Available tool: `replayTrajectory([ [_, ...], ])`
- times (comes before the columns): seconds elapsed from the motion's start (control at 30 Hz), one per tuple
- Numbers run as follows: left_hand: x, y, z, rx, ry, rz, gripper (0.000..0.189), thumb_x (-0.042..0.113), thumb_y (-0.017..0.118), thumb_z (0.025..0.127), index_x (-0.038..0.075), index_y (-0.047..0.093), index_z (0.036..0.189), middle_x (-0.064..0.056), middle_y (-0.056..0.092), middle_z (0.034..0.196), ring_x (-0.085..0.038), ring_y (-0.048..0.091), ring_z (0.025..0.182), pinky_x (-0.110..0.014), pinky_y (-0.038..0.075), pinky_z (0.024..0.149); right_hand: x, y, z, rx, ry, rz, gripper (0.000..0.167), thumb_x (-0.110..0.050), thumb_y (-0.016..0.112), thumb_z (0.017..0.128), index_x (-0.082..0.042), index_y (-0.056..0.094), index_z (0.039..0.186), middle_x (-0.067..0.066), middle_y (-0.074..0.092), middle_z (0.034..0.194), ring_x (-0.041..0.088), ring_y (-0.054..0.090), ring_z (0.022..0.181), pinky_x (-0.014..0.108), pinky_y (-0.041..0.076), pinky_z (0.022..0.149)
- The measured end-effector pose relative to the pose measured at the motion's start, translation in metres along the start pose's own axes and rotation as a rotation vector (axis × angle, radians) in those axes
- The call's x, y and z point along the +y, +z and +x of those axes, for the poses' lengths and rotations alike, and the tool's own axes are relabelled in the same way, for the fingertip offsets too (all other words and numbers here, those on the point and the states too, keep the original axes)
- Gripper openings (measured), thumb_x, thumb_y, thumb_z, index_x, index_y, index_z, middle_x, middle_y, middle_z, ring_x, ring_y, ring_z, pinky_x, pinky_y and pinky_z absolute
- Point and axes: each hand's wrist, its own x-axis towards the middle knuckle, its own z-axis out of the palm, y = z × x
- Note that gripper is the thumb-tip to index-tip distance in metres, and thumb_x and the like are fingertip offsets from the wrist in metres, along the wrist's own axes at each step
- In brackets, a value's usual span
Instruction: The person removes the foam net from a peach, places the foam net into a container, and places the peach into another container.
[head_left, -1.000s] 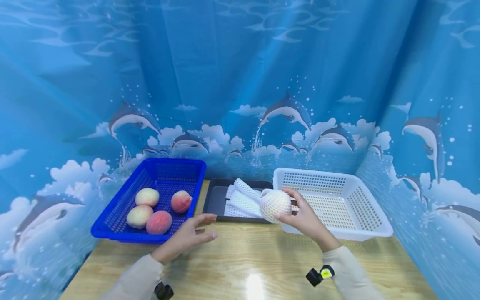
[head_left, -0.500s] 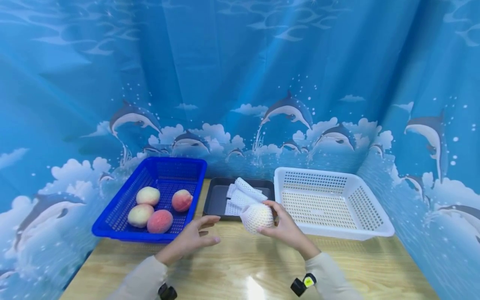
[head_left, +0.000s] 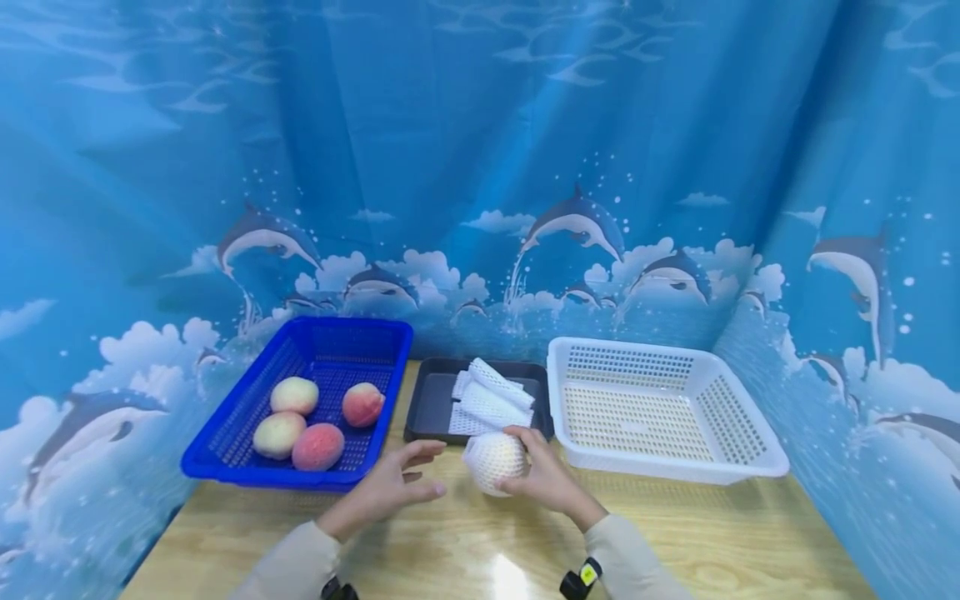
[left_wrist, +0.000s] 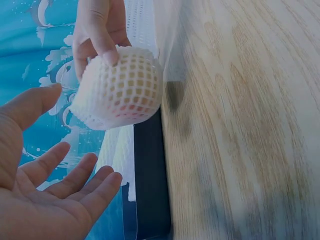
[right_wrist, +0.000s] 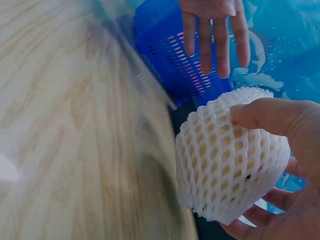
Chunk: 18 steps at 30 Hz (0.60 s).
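My right hand (head_left: pixel 551 477) grips a peach in a white foam net sleeve (head_left: pixel 497 463), thumb on the near side and fingers round the far side. Through the mesh in the left wrist view, the wrapped peach (left_wrist: pixel 122 90) shows yellow with a pink patch. To its left, my left hand (head_left: pixel 386 486) is held with fingers apart and nothing in it. In the left wrist view a gap separates the left fingertips (left_wrist: pixel 112 179) from the net. Behind the wrapped peach, flat white foam nets (head_left: pixel 491 402) lie in a dark tray (head_left: pixel 429 408).
On the left, a blue basket (head_left: pixel 197 462) holds several bare peaches (head_left: pixel 318 447). A white basket (head_left: pixel 750 467) stands on the right, beside the tray. The wooden table (head_left: pixel 450 550) runs in front, and a blue dolphin curtain (head_left: pixel 450 167) hangs behind.
My right hand has carried the wrapped peach left and toward me, from the white basket's near corner to in front of the tray. My left hand has shifted slightly right.
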Motion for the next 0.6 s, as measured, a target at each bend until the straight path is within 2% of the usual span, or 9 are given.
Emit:
replayTrajectory([
  [0.23,0.0,0.001,-0.002,0.001,-0.013,-0.005,0.062,0.014,0.076,0.081,-0.006,0.048,0.133,-0.028,0.049,0.134,-0.049,0.044,0.125,-0.055,0.042,0.102,0.009,0.013,-0.001,0.024,-0.032,-0.04,0.079,-0.019,0.087,0.064,-0.002,0.05,0.132,0.019,0.051,0.119,0.036,0.054,0.108,0.057,0.047,0.094],
  [0.43,-0.002,0.0,-0.002,0.009,-0.02,0.018,0.061,0.015,0.076,0.081,-0.004,0.05,0.132,-0.026,0.051,0.134,-0.047,0.046,0.124,-0.053,0.044,0.101,0.015,0.016,0.002,0.029,-0.035,-0.056,0.082,-0.026,0.084,0.071,-0.002,0.045,0.138,0.021,0.05,0.127,0.039,0.051,0.116,0.059,0.043,0.098],
  [0.6,-0.002,0.0,-0.001,0.006,-0.028,0.004,0.062,0.015,0.077,0.081,-0.004,0.049,0.133,-0.027,0.051,0.134,-0.047,0.046,0.124,-0.054,0.044,0.101,0.017,0.016,0.006,0.042,0.017,-0.016,0.08,-0.032,0.081,0.076,-0.003,0.042,0.14,0.023,0.049,0.134,0.039,0.049,0.122,0.057,0.04,0.102],
])
